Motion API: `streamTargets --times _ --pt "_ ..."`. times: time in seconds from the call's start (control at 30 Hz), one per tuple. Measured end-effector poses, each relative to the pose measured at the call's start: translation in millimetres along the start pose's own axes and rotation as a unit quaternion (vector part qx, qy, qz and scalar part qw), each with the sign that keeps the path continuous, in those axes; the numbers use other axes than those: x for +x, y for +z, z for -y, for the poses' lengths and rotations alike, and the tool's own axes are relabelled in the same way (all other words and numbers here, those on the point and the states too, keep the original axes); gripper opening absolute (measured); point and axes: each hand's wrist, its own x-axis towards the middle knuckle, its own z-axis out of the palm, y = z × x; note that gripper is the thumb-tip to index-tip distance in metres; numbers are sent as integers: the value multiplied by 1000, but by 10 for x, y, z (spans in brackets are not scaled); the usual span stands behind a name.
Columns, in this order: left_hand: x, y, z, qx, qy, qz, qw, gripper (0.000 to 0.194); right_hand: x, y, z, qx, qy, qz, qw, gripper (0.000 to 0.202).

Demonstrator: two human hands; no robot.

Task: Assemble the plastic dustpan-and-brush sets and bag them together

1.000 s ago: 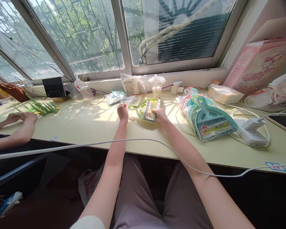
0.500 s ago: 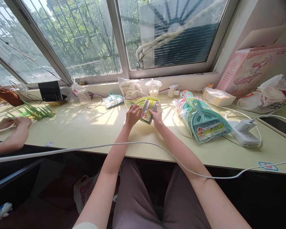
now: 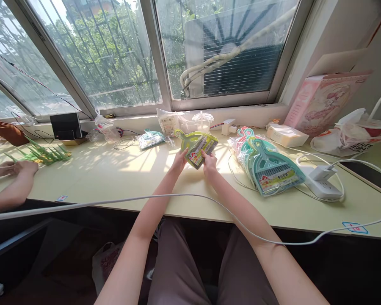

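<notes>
A yellow-green mini dustpan [image 3: 188, 138] is held up over the table, its handle pointing to the upper left. A printed label card [image 3: 197, 156] and dark brush bristles [image 3: 213, 145] show across its front. My left hand [image 3: 179, 161] grips the dustpan's lower left side, fingers partly hidden behind it. On the other side, my right hand [image 3: 210, 162] is closed on the lower right, thumb pressed on the label. Several wrapped dustpan sets [image 3: 274, 169], green and pink, lie piled to the right. Another wrapped teal set [image 3: 150, 139] rests at the back left.
Behind the dustpan are a clear plastic bag [image 3: 169, 122] and a lidded cup [image 3: 203, 123]. A white cable [image 3: 190, 195] crosses in front of my forearms. A power strip [image 3: 325, 188] sits at right. Another person's hands [image 3: 25, 169] handle green stems [image 3: 55, 156] at left.
The dustpan is now raised and its handle shows fully, apart from the plastic bag behind. My left hand has shifted from the label area to the dustpan's lower left side.
</notes>
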Motion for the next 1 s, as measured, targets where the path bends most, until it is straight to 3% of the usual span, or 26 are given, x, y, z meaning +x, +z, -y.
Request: streamTargets --times 0.07,0.13,0.2,0.27,0.33,0.5,0.63,0.87,1.0 --pt "-74 141 162 -15 -20 39 999 41 11 -12 20 -8 -18 -36 999 16" --pt "-145 243 273 -9 -66 114 991 47 40 -40 75 -12 -30 -82 996 16" --pt "-181 284 313 2 -114 193 974 55 65 -69 143 -9 -18 -112 993 18" --pt "-168 274 295 -3 -134 225 965 59 67 -75 192 -1 6 -107 994 20" --pt "-126 239 253 -21 -110 196 974 60 39 -49 193 18 9 -84 996 19" --pt "-86 180 248 -10 -23 60 998 62 -60 34 31 48 -17 -58 997 14" --pt "-112 165 309 60 -62 68 994 64 9 -36 -21 10 24 -71 997 16" --pt "18 -21 98 66 -91 6 994 49 88 3 154 -30 71 116 990 23" --pt "38 -137 -15 44 -90 -15 995 44 3 77 183 -115 65 106 986 27"
